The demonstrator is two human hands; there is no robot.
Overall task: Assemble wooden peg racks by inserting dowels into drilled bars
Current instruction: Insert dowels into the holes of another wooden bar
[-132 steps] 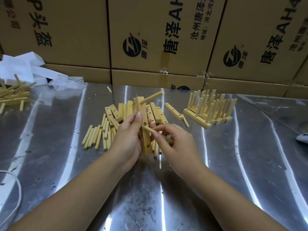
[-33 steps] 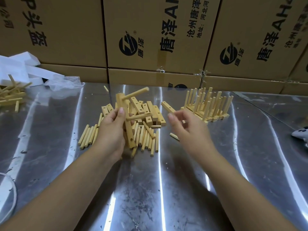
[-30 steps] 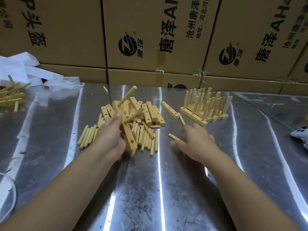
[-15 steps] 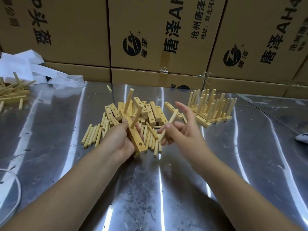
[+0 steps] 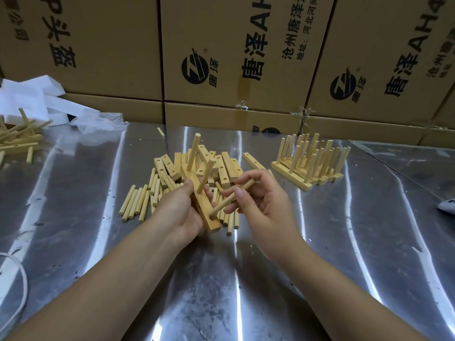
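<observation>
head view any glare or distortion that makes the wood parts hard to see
Head view: bright glare streaks run across the shiny metal tabletop; wide-angle bending tilts the brown cardboard boxes; the pale wooden drilled bar and round wooden dowel in the hands stay sharp and evenly lit.

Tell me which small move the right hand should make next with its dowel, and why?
Probably push the dowel straight down into the last hole. The left hand holds the bar, which already carries two dowels, and the right hand has the third dowel's tip at the hole near the bar's lower end, tilted and seemingly not seated.
</observation>
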